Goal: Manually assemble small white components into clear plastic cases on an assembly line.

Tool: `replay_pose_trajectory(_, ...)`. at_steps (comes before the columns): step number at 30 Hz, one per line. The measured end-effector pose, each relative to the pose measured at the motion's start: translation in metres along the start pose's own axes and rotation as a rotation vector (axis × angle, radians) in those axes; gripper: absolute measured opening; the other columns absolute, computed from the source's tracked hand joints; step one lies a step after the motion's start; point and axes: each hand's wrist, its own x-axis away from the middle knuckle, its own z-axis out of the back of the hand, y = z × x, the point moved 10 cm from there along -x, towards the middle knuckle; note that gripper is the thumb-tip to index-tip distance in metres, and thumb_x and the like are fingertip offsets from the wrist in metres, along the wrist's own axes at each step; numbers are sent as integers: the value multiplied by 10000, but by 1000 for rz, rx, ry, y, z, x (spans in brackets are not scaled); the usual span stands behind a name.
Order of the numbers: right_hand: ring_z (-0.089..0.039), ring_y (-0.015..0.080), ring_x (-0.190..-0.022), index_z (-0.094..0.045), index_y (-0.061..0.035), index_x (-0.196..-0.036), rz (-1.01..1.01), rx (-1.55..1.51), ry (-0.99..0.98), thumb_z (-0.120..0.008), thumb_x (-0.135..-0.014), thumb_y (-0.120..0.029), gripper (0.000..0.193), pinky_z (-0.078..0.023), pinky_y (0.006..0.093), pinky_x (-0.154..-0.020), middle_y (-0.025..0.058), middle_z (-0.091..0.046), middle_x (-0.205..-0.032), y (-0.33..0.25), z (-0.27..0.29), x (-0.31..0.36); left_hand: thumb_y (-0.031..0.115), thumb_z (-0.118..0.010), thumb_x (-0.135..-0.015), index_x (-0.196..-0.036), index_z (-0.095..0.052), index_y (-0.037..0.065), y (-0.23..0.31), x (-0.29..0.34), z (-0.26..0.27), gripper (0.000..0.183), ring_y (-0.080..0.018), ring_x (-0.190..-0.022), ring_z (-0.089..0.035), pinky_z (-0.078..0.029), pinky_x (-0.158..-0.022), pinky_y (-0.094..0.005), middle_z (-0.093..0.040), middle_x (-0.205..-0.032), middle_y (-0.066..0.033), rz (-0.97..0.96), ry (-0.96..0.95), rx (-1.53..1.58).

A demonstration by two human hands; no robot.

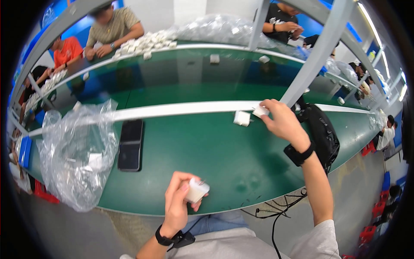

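My left hand [177, 200], above the near edge of the green table [189, 151], is closed around a small white box-shaped piece [198, 191] with a dark mark near its top. Farther off to the right, my right hand [282, 121] pinches another small white piece [260, 111] by the white rail. Just left of those fingers, a white block-shaped piece [242, 118] rests on the table, apart from the hand. Black bands circle both my wrists. What the white pieces are, I cannot make out.
A clear plastic bag [77, 159] holding white pieces lies at left, beside a black folding phone-like device [130, 145]. A black bag [321, 134] lies at right, with cables [276, 211] below. Beyond the white rail [185, 109], a dark green belt passes people handling white pieces.
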Motion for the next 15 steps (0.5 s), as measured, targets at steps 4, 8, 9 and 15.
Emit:
replay_pose_trajectory(4,-679,397,-1074,-662,-29,-1201,19,-14,46,-762,-877,-122,351,-559,472,-880,174,-702,-1148,-42,18,34,210,-400,-1087,-1261,-529,-12,10,1,-8,310,-262,-909,-732,-562,-788,-314,-745,-1066,-240,-61,6,-150)
replay_pose_trajectory(8,-715,361,-1026,-677,-16,-1229,190,-538,-57,-880,-793,-118,492,-589,443,-860,170,-702,-1206,-142,35,68,162,-463,-1101,-1323,-489,-30,15,14,-7,294,-258,-1020,-731,-555,-920,-349,-739,-1129,-231,-26,63,3)
replay_pose_trajectory(9,-722,355,-1019,-684,-10,-1244,228,-686,-88,-919,-760,-129,550,-599,434,-853,166,-705,-1215,-164,36,81,162,-463,-1101,-1323,-489,-30,13,16,-8,294,-258,-1020,-731,-555,-920,-349,-739,-1129,-231,-10,63,9)
replay_pose_trajectory(15,-756,289,-959,-707,25,-1223,308,-748,106,-937,-715,-91,570,-637,338,-769,189,-729,-1162,-190,42,120,95,-568,-1089,-1376,-447,-72,29,29,-30,354,-160,-1078,-683,-547,-948,-324,-726,-1221,-223,-72,-66,29)
